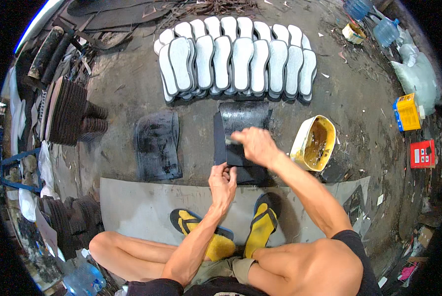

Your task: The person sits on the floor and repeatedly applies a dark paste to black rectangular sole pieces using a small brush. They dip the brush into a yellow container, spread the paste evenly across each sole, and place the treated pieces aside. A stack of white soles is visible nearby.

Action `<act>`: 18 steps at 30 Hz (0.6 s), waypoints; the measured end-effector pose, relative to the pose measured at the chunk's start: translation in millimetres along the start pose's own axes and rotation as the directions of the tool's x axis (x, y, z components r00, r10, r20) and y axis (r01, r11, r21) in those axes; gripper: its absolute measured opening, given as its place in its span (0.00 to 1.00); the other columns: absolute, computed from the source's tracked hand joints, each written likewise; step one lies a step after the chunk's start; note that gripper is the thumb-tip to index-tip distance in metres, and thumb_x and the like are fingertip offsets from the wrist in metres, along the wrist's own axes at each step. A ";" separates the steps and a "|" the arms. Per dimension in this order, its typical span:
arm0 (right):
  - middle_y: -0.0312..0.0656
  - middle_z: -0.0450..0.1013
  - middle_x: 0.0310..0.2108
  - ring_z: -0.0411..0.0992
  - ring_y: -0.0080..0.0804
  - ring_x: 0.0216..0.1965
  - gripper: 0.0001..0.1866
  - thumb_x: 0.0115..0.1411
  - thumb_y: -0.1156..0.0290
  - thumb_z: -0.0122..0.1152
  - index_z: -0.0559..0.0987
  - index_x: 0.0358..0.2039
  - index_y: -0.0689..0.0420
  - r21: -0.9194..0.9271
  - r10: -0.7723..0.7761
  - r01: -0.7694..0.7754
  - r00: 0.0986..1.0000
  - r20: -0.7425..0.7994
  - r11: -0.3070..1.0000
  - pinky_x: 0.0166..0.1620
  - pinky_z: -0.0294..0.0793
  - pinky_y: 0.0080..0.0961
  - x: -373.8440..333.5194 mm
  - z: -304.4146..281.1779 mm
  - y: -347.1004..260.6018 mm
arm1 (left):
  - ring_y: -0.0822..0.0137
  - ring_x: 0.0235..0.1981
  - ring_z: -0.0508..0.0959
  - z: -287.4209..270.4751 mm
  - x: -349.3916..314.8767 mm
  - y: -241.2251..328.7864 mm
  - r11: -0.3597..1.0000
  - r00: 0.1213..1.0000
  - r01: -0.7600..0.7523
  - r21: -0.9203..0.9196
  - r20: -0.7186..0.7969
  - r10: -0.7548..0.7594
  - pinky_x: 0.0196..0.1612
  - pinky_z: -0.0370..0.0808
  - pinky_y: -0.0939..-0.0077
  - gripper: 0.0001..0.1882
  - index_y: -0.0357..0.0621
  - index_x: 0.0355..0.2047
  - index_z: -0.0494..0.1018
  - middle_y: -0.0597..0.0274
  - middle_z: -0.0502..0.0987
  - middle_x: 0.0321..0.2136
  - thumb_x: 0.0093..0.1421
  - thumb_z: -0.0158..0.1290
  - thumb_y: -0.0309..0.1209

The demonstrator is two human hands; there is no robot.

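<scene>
In front of me on the floor lies a stack of black rubber-like sheets [245, 116]; the far part of the top one shines as if wet. My right hand [256, 147] is closed over this sheet, with a small pale-edged thing at its fingers, mostly hidden. At the near edge of the stack, my left hand [223, 185] pinches the corner of a black sheet. To the left lies another pile of black sheets [157, 145], glossy in patches. Right of my right hand stands a cut-open pale plastic tub [296, 148] with sticky yellow-brown stuff inside.
Rows of white-topped soles [243, 59] lie beyond the sheets. Stacks of dark soles [65, 111] stand at the left. A grey board [147, 207] lies under my sandalled feet. At the right are a yellow can [407, 112], a red box [422, 154] and a clear jug [386, 32].
</scene>
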State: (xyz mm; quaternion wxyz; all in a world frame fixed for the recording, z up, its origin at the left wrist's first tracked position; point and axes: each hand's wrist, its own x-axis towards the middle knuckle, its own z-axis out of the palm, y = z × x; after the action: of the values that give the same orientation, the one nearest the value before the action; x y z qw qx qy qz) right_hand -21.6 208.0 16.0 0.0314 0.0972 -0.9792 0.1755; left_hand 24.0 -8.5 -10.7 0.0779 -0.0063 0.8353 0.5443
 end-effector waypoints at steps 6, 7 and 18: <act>0.46 0.84 0.43 0.82 0.47 0.44 0.25 0.61 0.78 0.61 0.84 0.59 0.50 0.161 0.033 -0.033 0.999 0.006 0.986 0.45 0.85 0.43 -72.0 -2.1 -70.2 | 0.67 0.39 0.83 -17.8 23.7 -7.8 0.906 0.996 0.078 -0.415 -0.001 -0.086 0.46 0.82 0.71 0.12 0.32 0.50 0.78 0.54 0.84 0.41 0.70 0.50 0.21; 0.49 0.85 0.46 0.83 0.52 0.48 0.24 0.61 0.78 0.62 0.83 0.59 0.51 0.260 0.122 -0.100 0.990 -0.069 0.960 0.50 0.85 0.46 -71.5 -22.5 -67.3 | 0.65 0.41 0.84 -12.8 30.6 -7.2 0.943 0.995 0.100 -0.317 0.034 -0.094 0.49 0.82 0.70 0.12 0.31 0.51 0.77 0.52 0.84 0.42 0.70 0.51 0.23; 0.55 0.78 0.57 0.75 0.57 0.59 0.23 0.68 0.78 0.57 0.79 0.63 0.60 -0.349 0.694 -0.666 0.718 -0.061 0.659 0.62 0.74 0.51 -167.4 -132.3 -43.8 | 0.53 0.44 0.79 42.8 40.3 1.6 0.964 1.000 0.018 0.264 0.010 -0.021 0.50 0.78 0.56 0.29 0.37 0.55 0.75 0.49 0.78 0.42 0.53 0.71 0.29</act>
State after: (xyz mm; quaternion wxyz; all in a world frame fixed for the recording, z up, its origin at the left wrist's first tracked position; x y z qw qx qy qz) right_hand 154.8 244.0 138.7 -0.0578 -0.2761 -0.9594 -0.0045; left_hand -10.7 34.1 -31.7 0.0889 -0.0006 0.8996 0.4276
